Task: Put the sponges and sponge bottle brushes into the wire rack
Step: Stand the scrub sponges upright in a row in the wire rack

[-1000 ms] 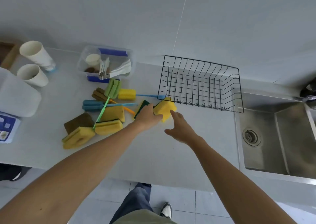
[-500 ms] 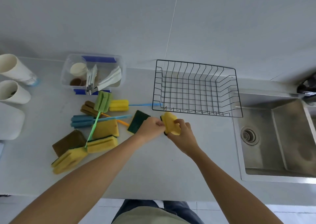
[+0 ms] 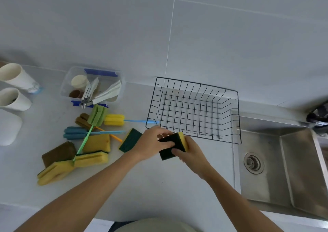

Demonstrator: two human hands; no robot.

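Both your hands hold one sponge point(image 3: 173, 145), dark scouring side toward you, yellow edge on the right. Left hand point(image 3: 154, 143) grip: fingers curled over the sponge's top left. Right hand point(image 3: 191, 153) grip: fingers wrapped round its right and lower edge. Sponge is off the desk point(image 3: 159, 187), just in front of the rack point(image 3: 195, 111), not in it. Left of the grip: a green-faced sponge point(image 3: 130, 140) flat on the desk, then the pile of yellow and brown sponges point(image 3: 76, 155) with bottle brushes point(image 3: 95, 125) lying across. Right of the grip: the sink point(image 3: 284, 160).
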